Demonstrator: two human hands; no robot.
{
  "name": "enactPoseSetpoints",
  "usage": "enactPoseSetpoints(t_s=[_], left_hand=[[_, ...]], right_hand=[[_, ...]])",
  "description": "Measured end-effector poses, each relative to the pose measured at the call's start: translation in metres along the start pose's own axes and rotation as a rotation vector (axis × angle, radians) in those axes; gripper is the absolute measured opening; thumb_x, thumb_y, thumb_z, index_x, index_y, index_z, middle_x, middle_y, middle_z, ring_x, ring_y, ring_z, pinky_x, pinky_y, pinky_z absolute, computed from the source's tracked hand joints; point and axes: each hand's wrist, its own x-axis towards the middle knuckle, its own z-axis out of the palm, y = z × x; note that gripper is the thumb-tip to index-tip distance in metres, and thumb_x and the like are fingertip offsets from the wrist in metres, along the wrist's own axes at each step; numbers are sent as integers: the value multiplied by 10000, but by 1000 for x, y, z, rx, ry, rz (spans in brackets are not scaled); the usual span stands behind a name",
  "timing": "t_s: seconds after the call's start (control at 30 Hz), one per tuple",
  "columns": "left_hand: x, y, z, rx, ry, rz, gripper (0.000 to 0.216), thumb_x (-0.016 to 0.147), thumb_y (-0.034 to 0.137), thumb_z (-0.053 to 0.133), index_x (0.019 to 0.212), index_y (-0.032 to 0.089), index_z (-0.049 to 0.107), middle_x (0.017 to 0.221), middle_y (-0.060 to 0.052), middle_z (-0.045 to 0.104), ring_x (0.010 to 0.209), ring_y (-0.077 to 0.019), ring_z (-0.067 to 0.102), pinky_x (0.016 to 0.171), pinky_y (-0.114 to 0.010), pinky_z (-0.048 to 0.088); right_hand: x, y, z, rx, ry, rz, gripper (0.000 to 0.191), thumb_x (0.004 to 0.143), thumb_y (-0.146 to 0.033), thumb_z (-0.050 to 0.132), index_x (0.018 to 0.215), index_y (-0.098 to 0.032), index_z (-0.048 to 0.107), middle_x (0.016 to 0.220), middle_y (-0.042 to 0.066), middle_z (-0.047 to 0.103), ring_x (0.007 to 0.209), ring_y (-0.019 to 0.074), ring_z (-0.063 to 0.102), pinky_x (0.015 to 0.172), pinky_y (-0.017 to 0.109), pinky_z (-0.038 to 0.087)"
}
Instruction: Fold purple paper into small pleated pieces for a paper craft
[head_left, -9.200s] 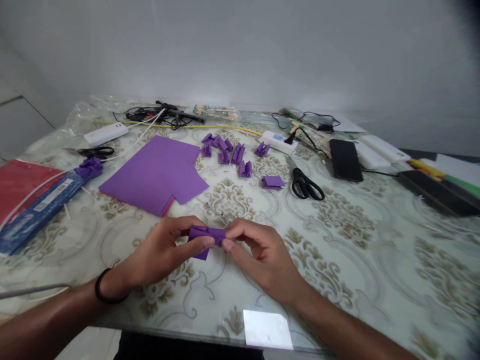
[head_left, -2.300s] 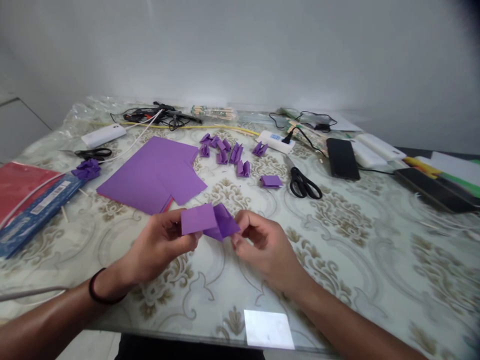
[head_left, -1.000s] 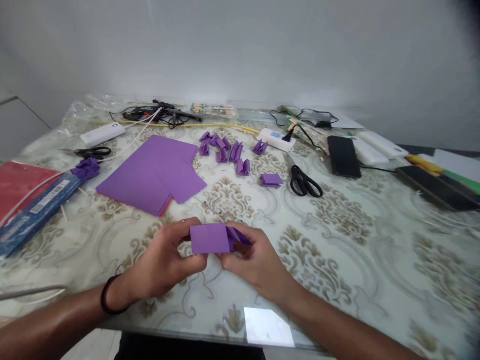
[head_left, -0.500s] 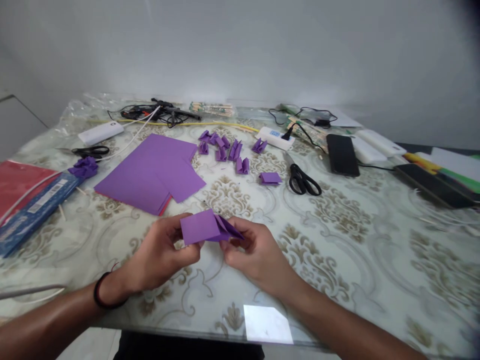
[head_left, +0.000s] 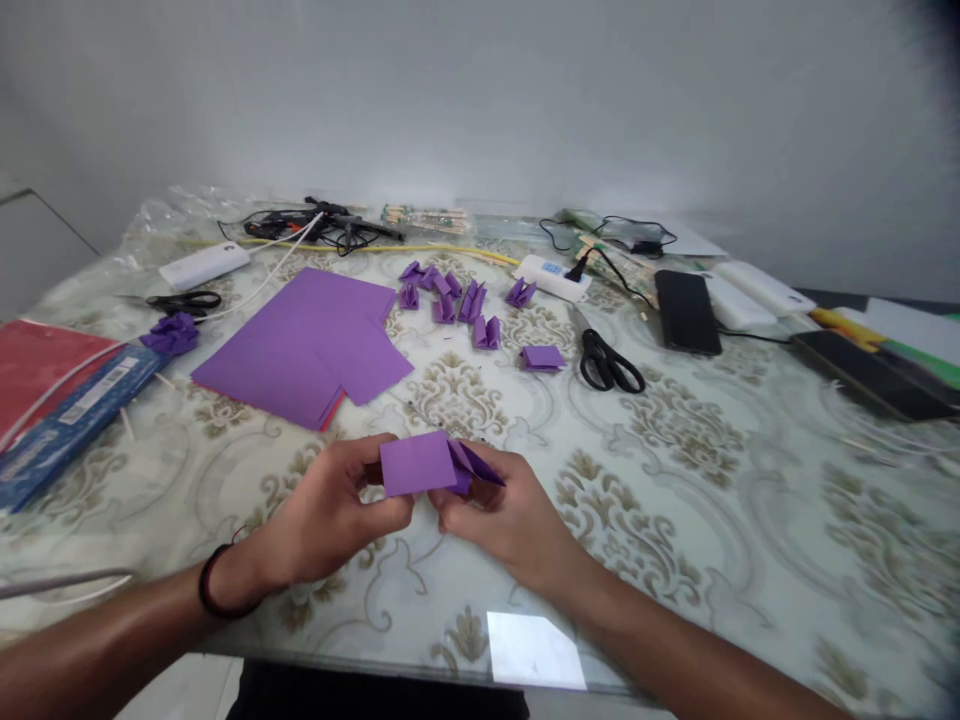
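Note:
A small piece of purple paper [head_left: 420, 463], partly folded, is held just above the patterned table near its front edge. My left hand [head_left: 330, 515] pinches its flat left flap. My right hand [head_left: 510, 510] grips the creased right part, its fingers curled around the folds. A stack of purple sheets [head_left: 307, 345] lies behind my left hand. Several small folded purple pieces [head_left: 457, 300] lie in a cluster further back, with one more folded piece [head_left: 543, 357] to their right.
Black scissors [head_left: 611, 365] lie right of the folded pieces; another pair [head_left: 184, 299] is at the left by a purple paper flower [head_left: 172, 333]. A phone [head_left: 686, 310], a white power strip [head_left: 551, 277], cables, a glue gun [head_left: 330, 222] and red paper [head_left: 37, 365] ring the table.
The paper went from a narrow folded strip to an opened flap with creased folds on the right. In the last second both hands shifted slightly while holding it.

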Motion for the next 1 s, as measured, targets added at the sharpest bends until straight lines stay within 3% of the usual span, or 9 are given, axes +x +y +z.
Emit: enactPoseSetpoints(t_s=[0.37,0.63,0.83,1.0], left_hand=[[-1,5,-3,6,81,-8,96,746,126,630,816,171,677,665,55,546,591,-100,434,539,-197,378],[1,6,-5,-38,98,23,43,748,146,624,738,186,632,652,37,608,588,-123,511,554,-220,420],[2,5,-5,-55,36,43,84,768,110,612,759,189,637,670,53,610,599,-110,511,586,-214,434],[-1,2,-2,-1,-53,-2,130,780,94,619,850,185,680,710,49,604,634,-108,497,581,-195,417]], right_hand=[[-2,-1,-4,61,33,-3,119,694,-159,685,724,-218,587,676,-54,525,635,132,477,602,264,391],[2,1,-10,52,47,-64,111,732,-205,722,735,-224,613,673,-48,552,615,141,526,600,284,420],[2,0,-11,86,-78,-14,140,760,-246,749,784,-216,615,709,-37,570,633,142,538,619,286,441],[0,-1,-5,28,-63,35,126,768,-255,739,777,-208,623,685,-41,525,615,131,481,589,273,399]])
